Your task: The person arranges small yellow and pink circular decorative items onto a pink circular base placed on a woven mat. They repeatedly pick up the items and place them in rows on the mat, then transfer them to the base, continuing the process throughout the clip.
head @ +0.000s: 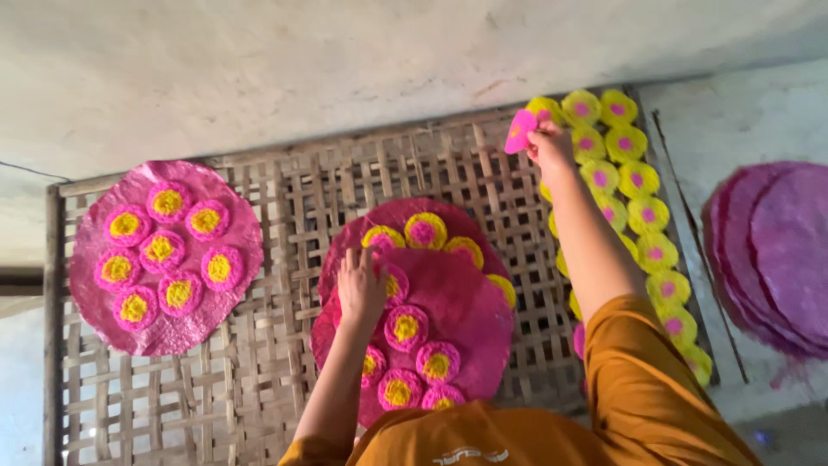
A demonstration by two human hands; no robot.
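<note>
At the bottom edge the person's orange sleeves fill the near part of the picture, and they hide the lowest bit of the big pink round sheet that lies on the woven bamboo rack. On this sheet sit small pink discs with yellow middles, and the ones at the bottom are partly cut off by the cloth. The left hand rests flat on the sheet with its grip released and fingers spread, touching a disc that is mostly hidden under the palm. A second pink sheet peeks out from under the first one, so only its top part shows, with a few yellow discs with pink middles along its edge. To the left, well apart, another pink sheet holds eight pink and yellow discs in a ring. Farther away, the right hand has its grip pinched on one small pink disc, lifted just above the far end of the rack. Beside that arm runs a long row of yellow discs, partly covered by the arm. At the right edge a stack of purple sheets is cut off by the picture's side.
</note>
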